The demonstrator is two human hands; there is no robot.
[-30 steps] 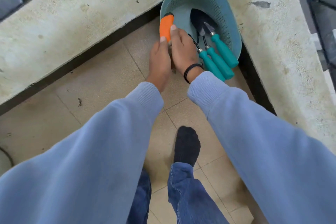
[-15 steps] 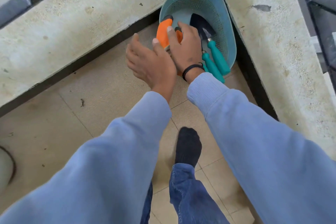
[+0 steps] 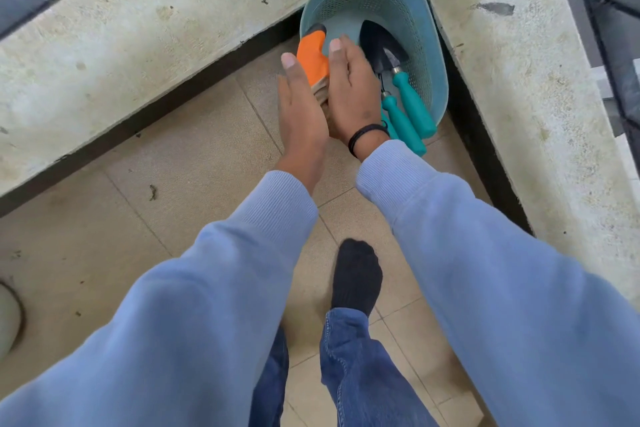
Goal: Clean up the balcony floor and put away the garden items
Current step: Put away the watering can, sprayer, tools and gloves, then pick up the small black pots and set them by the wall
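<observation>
The tiled floor (image 3: 194, 156) carries a teal basket (image 3: 429, 55) in the corner and scattered dirt specks (image 3: 152, 192).

Soft, even daylight, faint shadows, sharp centre, wide-angle bending at the edges.
</observation>
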